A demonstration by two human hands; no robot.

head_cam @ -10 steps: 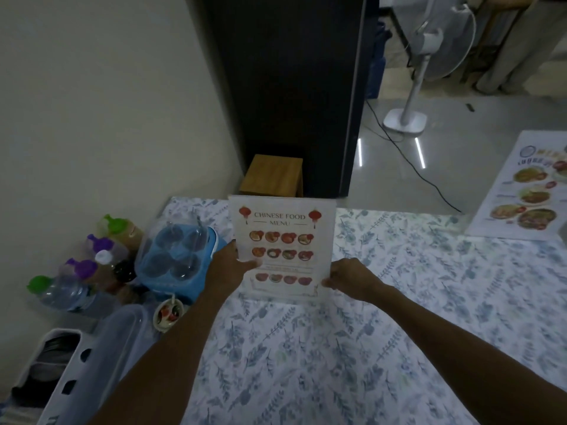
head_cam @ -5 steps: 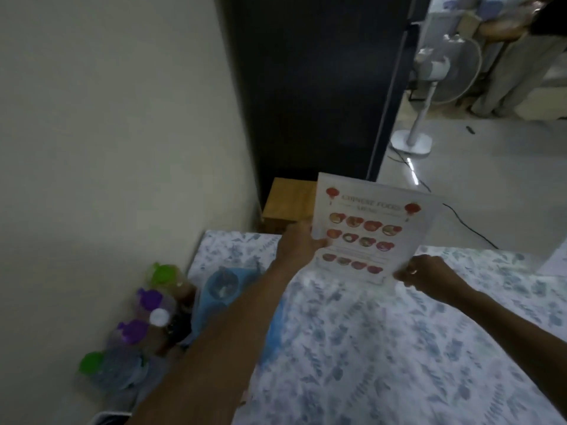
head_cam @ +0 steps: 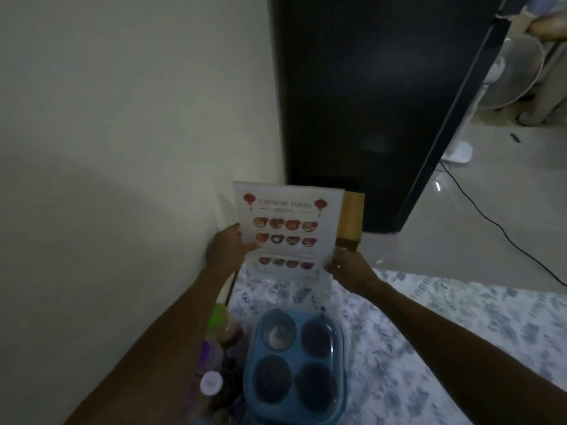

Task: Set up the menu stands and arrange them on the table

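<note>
Hands had carried the menu stand (head_cam: 288, 231) from the middle of the table toward its far left corner by the wall (head_cam: 122, 148); a second before it stood upright further in, and now I saw it held just above the floral tablecloth (head_cam: 429, 332), beyond the blue four-cup tray (head_cam: 296, 363). My left hand (head_cam: 230, 246) pinched its left edge and my right hand (head_cam: 349, 268) gripped the lower right corner, both closed on the stand. I judged this the placing step, with the stand not yet set down. Its card read "CHINESE FOOD MENU" between two red lanterns, above three rows of dish photos; smaller print was too blurred to read.
</note>
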